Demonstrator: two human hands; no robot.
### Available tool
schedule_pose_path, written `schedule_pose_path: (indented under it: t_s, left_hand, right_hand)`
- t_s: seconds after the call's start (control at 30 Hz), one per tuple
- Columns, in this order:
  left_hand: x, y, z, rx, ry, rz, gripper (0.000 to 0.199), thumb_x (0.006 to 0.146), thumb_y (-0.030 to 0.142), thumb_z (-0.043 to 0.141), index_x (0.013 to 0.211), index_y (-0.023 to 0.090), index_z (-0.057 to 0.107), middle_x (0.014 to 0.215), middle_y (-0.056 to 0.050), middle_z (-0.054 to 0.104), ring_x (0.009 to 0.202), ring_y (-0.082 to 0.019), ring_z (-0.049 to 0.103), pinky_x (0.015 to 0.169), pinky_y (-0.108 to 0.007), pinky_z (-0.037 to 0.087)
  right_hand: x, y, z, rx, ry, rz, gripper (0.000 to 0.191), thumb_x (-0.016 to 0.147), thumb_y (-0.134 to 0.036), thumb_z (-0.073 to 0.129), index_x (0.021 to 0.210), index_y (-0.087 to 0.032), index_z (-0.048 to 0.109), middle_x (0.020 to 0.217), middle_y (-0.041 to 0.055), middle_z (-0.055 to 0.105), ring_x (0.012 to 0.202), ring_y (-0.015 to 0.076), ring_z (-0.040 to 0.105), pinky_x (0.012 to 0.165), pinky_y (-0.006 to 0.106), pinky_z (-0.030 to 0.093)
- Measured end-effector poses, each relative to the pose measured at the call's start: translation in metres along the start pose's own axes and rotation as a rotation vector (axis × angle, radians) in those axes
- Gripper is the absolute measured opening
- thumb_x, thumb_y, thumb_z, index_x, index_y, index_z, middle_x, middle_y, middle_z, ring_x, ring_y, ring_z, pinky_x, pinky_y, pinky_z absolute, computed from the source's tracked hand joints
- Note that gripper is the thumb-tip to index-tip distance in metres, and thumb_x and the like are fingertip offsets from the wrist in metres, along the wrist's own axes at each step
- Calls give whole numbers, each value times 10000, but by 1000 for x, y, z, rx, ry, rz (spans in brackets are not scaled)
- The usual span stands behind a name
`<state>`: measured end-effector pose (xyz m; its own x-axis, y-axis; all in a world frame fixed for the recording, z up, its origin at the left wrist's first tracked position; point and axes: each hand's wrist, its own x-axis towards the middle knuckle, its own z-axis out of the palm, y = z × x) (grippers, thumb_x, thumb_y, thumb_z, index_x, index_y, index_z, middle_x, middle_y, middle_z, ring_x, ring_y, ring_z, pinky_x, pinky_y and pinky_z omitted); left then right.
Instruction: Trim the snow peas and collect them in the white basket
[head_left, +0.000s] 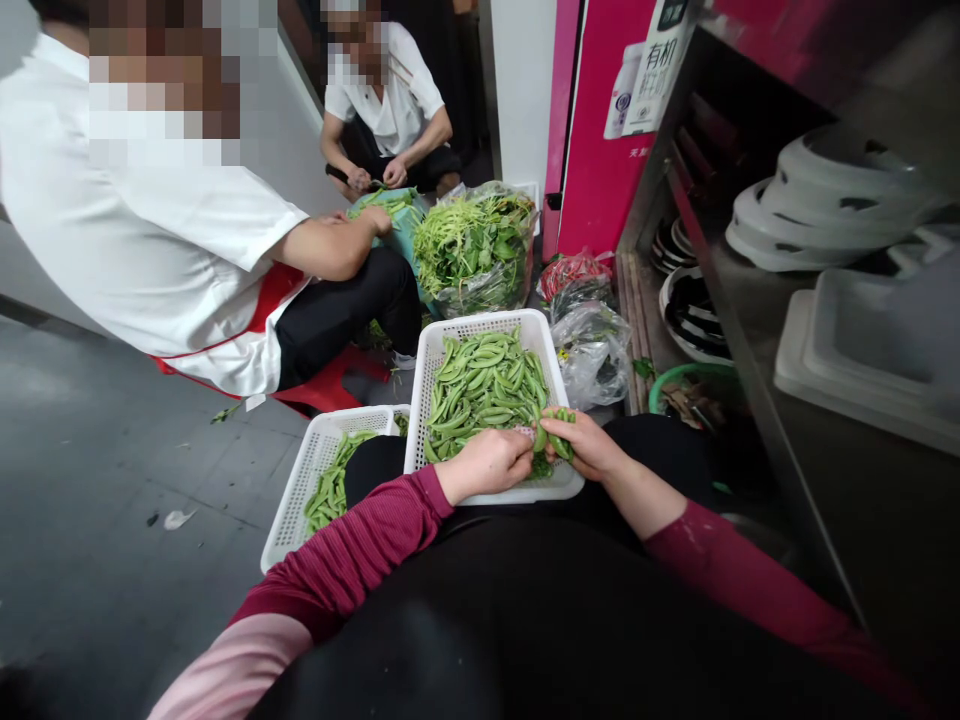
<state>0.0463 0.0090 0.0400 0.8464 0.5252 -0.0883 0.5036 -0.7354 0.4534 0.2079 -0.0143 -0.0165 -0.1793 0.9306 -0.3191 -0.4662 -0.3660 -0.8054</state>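
Note:
A white perforated basket [568,380] full of green pea pods [487,380] rests on my lap. Over its near right corner, my right hand [589,445] is closed around several pea pods [559,440]. Close beside it, my left hand [491,465] is closed in a pinch, its fingertips at the end of one pod [539,433] between the two hands. A second white basket [289,530] with more pea pods [337,485] stands lower, to the left of my knee.
A co-worker [150,220] sits on a red stool [337,380] at left; another person [390,100] crouches at the back. A bag of leafy greens [480,245] and plastic bags [592,350] lie ahead. Metal shelving [757,380] and a green-rimmed basin [667,380] border my right.

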Motion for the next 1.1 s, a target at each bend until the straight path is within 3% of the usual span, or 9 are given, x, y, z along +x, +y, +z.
schedule_pose_path:
  t_s: [0.13,0.27,0.33,0.43,0.53,0.7,0.83,1.0,1.1]
  left_hand:
    - [4,-1,0,8,26,-54,171,720,209,429,625,158,562,654,-40,566,626,-133,504,617,-228,375]
    - [5,-29,-10,21,251,-429,241,761,205,363,673,152,581,610,-21,549,595,-117,485,600,-215,367]
    - [4,-40,-16,30,276,-514,258,780,208,347,718,151,591,626,-22,556,617,-120,501,625,-218,380]
    - [0,-37,-21,75,276,-417,282,777,205,377,993,152,552,907,-62,583,778,-146,536,708,-239,407]
    - [-3,-17,-21,160,187,-198,476,754,182,412,1227,184,358,1198,-91,430,922,-168,516,734,-252,430]
    - [3,-5,-23,315,-95,-74,240,814,189,350,974,152,525,897,-87,544,794,-167,555,688,-257,440]
    - [16,-9,-31,340,-297,4,134,725,123,446,761,134,575,726,-85,572,645,-175,553,596,-267,418]
    - [24,-19,-41,-172,-448,0,109,697,162,496,615,138,564,505,0,485,460,-86,440,482,-203,351]
    - [23,-28,-35,-702,-418,-105,206,775,285,430,714,128,549,453,48,398,362,-52,338,394,-177,296]
  right_hand:
    - [-5,-4,-2,-57,-197,133,226,632,-303,657,750,-142,551,474,-35,542,366,85,473,369,205,413]
    - [-7,-11,-7,-49,-264,193,201,637,-303,647,728,-138,575,535,-23,562,364,66,454,349,184,390]
    - [-6,-13,-9,-30,-265,217,190,636,-300,645,718,-139,588,540,-21,561,363,62,445,340,179,374]
    - [-4,-13,-9,-12,-262,235,180,637,-288,643,722,-136,600,527,-19,557,366,67,444,334,179,361]
    - [-4,-13,-8,8,-268,243,173,645,-279,638,724,-129,601,537,-15,556,367,58,431,337,174,346]
    - [-4,-12,-10,-128,-270,223,226,660,-321,625,771,-125,605,575,-6,564,375,60,424,323,173,297]
    - [-2,-10,-11,-528,-204,-25,281,646,-349,640,847,-154,620,678,0,603,493,89,495,433,199,382]
    - [-7,-14,-6,-1021,-351,-290,189,642,-309,640,778,-178,648,701,-6,626,645,132,548,612,231,417]
    - [-12,-17,1,-1001,-241,-416,167,704,-286,575,808,-176,647,735,7,632,654,126,550,629,225,413]
